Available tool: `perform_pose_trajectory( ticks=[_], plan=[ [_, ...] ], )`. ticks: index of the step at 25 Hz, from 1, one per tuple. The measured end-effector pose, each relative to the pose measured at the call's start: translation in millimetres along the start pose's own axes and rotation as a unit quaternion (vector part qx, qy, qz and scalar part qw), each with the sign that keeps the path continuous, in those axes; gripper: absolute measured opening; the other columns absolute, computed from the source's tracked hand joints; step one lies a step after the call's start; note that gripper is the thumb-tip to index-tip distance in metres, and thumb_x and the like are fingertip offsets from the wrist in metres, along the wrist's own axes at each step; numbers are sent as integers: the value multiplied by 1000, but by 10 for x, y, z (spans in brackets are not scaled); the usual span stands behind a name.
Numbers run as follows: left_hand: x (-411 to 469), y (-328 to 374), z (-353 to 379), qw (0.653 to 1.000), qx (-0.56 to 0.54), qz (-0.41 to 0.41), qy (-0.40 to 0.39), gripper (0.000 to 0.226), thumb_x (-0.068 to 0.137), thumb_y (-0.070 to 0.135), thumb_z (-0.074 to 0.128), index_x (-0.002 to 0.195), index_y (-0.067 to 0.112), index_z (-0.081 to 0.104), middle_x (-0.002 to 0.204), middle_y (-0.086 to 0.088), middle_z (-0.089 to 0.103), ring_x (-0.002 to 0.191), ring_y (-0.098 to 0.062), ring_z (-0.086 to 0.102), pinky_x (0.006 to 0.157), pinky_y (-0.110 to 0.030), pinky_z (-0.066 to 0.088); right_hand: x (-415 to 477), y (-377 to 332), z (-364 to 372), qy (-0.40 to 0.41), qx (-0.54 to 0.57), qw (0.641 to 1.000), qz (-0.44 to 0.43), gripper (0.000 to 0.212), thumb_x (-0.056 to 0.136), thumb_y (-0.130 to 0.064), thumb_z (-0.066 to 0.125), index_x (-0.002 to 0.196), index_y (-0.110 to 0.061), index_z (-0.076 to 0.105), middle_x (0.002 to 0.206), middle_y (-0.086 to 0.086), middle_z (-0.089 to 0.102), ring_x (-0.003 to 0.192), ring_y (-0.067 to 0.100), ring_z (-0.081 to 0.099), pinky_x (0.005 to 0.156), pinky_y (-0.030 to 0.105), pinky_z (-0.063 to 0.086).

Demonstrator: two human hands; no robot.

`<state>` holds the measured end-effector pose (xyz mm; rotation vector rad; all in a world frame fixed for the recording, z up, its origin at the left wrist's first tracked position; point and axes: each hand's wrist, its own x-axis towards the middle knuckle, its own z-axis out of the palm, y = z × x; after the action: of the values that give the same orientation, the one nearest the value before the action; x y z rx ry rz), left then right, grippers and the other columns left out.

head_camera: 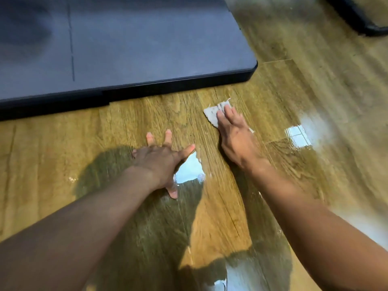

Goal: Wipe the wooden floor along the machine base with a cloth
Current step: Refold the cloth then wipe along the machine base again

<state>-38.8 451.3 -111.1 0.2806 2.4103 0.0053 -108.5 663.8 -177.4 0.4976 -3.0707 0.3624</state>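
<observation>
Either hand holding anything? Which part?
Right hand presses flat on the cloth, covering its near half, fingers straight. Left hand spread on the floor, empty.

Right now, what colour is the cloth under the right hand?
The cloth is pale grey, seen in head view.

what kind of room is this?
Probably a home or gym workout room: glossy wood floor, a low dark machine base like a treadmill's, and a second dark base at top right.

The machine base (pixel 126 49) lies on the wooden floor (pixel 294 91) at the far left. In front of its near right corner lies the cloth (pixel 213 114), under the right hand (pixel 235 139). The left hand (pixel 161 162) rests flat on the floor, nearer and to the left.
</observation>
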Motion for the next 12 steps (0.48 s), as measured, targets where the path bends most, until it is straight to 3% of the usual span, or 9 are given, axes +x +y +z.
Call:
perform_pose_trajectory(
  ticks=[2,4,6,8,9,12],
  plan=[
    [4,-20,-5,1000,-5,-1,-3,127,64,49,83,141,56,-18,153,-14,-30,139,-53,-12,109,-63,26,-336,107,-86,-49,5,992,-120,46,100,-18,36,146,-10,33,155,11,21,144,24,17,118,39,13],
    [0,-13,-12,1000,-12,-6,-9,128,64,47,83,141,55,-18,153,-14,-30,139,-53,-12,109,-63,27,-147,290,-182,-63,16,984,-168,45,101,-22,35,146,-16,35,155,7,21,143,22,18,118,37,14],
    [1,6,-5,1000,-8,-7,-10,128,63,47,83,141,56,-18,153,-13,-30,139,-53,-12,109,-64,27,276,303,-164,-38,18,997,-67,43,102,-22,35,145,-19,36,156,6,22,143,25,18,116,41,20],
    [0,-1,6,1000,-10,-9,-8,129,63,46,84,142,55,-17,153,-13,-30,139,-53,-13,109,-65,25,591,146,-68,-19,27,998,56,41,100,-16,35,141,-14,41,154,10,25,142,31,21,114,46,25],
    [-11,-2,0,1000,-13,-10,-9,129,63,45,84,142,55,-17,153,-13,-30,139,-52,-14,109,-65,23,590,51,-23,-13,30,996,78,40,98,-12,36,138,-10,43,152,13,29,139,34,24,112,48,27],
    [-36,5,-10,1000,-14,-12,-11,128,63,45,84,143,54,-16,153,-13,-30,139,-52,-14,109,-66,21,-121,-20,9,-3,22,999,-36,45,99,-17,35,144,-13,36,155,9,25,142,32,22,113,51,25]
  ],
)
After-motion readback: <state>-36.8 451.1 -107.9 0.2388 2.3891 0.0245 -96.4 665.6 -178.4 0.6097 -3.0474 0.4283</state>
